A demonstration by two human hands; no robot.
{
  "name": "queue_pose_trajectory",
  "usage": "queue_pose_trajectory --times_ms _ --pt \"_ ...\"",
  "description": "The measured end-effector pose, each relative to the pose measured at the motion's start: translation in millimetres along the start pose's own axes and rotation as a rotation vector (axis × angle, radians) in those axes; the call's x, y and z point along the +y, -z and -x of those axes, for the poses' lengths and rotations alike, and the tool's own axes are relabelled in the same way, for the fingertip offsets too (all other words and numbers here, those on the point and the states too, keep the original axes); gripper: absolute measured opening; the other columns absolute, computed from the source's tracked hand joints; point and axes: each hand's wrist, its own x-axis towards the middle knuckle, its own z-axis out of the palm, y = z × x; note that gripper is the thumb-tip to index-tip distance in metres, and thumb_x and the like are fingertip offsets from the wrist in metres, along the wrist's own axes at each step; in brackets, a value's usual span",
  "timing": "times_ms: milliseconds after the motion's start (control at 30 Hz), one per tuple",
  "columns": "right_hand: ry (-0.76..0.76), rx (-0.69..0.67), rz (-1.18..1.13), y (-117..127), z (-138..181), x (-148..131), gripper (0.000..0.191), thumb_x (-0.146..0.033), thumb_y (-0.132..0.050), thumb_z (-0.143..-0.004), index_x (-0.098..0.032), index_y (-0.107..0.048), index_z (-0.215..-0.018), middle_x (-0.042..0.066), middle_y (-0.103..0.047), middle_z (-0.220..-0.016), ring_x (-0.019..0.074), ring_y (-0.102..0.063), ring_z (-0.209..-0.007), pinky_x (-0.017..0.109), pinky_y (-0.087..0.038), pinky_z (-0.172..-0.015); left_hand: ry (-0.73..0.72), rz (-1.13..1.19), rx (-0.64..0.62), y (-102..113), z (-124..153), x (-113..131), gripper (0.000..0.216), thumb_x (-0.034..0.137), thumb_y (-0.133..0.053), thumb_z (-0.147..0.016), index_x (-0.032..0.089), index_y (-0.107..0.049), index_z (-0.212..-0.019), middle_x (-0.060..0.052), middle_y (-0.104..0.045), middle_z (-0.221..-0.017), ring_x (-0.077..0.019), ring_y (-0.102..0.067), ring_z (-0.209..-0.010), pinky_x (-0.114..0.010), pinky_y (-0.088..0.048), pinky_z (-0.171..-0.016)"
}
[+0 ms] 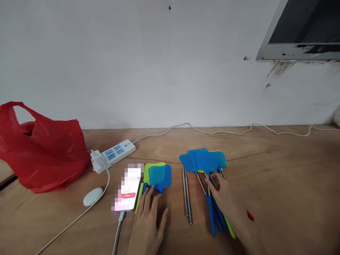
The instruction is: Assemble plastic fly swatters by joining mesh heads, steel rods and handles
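Note:
My left hand [148, 219] lies with its fingers stretched out over the handles beside a lime-green fly swatter head [147, 171] and a blue fly swatter head [166, 177], which overlap. A green handle [139, 198] shows left of the fingers. At the right, several fly swatters [208, 161], mostly blue with a lime one beneath, lie fanned together with metal shafts and blue handles [211, 216]. My right hand [223, 191] has its thumb and fingers curled on a fly swatter's shaft just below the heads; some fingertips are hidden. Loose metal rods [187, 196] lie between the hands.
A lit phone [129, 187] with a charging cable lies left of my left hand. Behind it are a white power strip [114, 156] and a white rounded object [92, 196]. A red plastic bag [47, 152] stands far left. A cord [223, 132] runs along the wall.

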Motion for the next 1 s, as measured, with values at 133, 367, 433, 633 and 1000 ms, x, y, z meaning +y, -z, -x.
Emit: queue_pose_trajectory --times_ms 133,367,433,633,1000 --pt "0.068 -0.046 0.020 -1 2 -6 0.035 -0.050 -0.045 -0.095 -0.022 -0.066 -0.092 0.002 -0.062 -0.063 0.0242 -0.062 -0.060 0.031 -0.035 -0.055 -0.002 0.008 0.008 3 -1 0 0.027 0.031 -0.050 -0.095 0.023 -0.062 -0.117 -0.011 -0.055 -0.142 -0.0341 -0.055 -0.128 -0.051 -0.053 -0.098" --pt "0.183 -0.232 0.036 5 -4 -31 0.021 -0.037 -0.051 -0.095 -0.023 -0.065 -0.087 0.001 -0.066 -0.065 0.0230 -0.066 -0.064 0.030 -0.034 -0.055 0.026 0.023 0.039 10 -3 -4 0.024 0.029 -0.045 -0.097 0.023 -0.060 -0.116 -0.011 -0.057 -0.136 -0.0315 -0.059 -0.123 -0.049 -0.056 -0.094" --pt "0.197 -0.276 0.085 5 -4 -37 0.016 -0.033 -0.055 -0.093 -0.024 -0.066 -0.086 0.001 -0.069 -0.067 0.0233 -0.067 -0.066 0.030 -0.032 -0.055 0.051 -0.005 0.042 8 -2 -10 0.025 0.029 -0.043 -0.098 0.023 -0.061 -0.114 -0.012 -0.058 -0.134 -0.0319 -0.060 -0.121 -0.050 -0.057 -0.092" --pt "0.215 -0.369 0.235 -2 3 -54 0.006 -0.027 -0.065 -0.089 -0.023 -0.067 -0.085 0.002 -0.076 -0.081 0.0252 -0.071 -0.076 0.029 -0.030 -0.054 0.093 -0.075 0.005 1 1 -21 0.031 0.023 -0.034 -0.099 0.023 -0.064 -0.107 -0.011 -0.064 -0.125 -0.0318 -0.065 -0.113 -0.050 -0.059 -0.085" --pt "0.122 -0.391 0.374 -7 12 -64 0.011 -0.028 -0.062 -0.088 -0.022 -0.069 -0.083 0.010 -0.076 -0.080 0.0299 -0.074 -0.075 0.029 -0.032 -0.051 0.186 -0.015 -0.040 7 1 -20 0.027 0.019 -0.039 -0.091 0.022 -0.064 -0.100 -0.010 -0.067 -0.108 -0.0290 -0.067 -0.097 -0.043 -0.057 -0.079"
